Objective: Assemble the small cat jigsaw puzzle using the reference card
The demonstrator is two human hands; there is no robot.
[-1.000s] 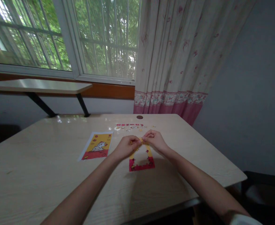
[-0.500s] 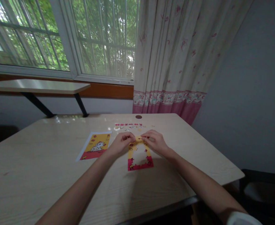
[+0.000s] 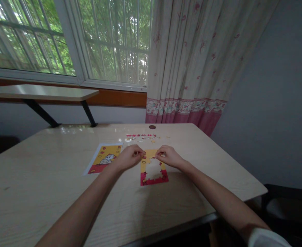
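Observation:
A partly assembled jigsaw puzzle (image 3: 154, 181) lies flat, with a yellow upper part, a red lower border and a pale gap in its middle. At its upper left edge my left hand (image 3: 130, 157) is closed, thumb and fingertips pinched together. My right hand (image 3: 169, 156) pinches over the upper right part, close to the inner edge of the yellow pieces. Anything between either hand's fingertips is too small to make out. Left of the puzzle lies a printed picture sheet (image 3: 99, 160) showing a white cartoon animal on yellow and red; my left hand and forearm overlap its right side.
Beyond the hands, loose puzzle pieces (image 3: 140, 135) lie in rows, the red ones farthest back. A round dark disc (image 3: 152, 127) sits near the table's (image 3: 50, 192) back edge. At the back left stands a raised shelf (image 3: 43, 92) on black legs, below the window.
My hands have moved slightly apart along the puzzle's top, uncovering more of the yellow upper part. The right fingertips sit a little lower. The camera view has shifted slightly.

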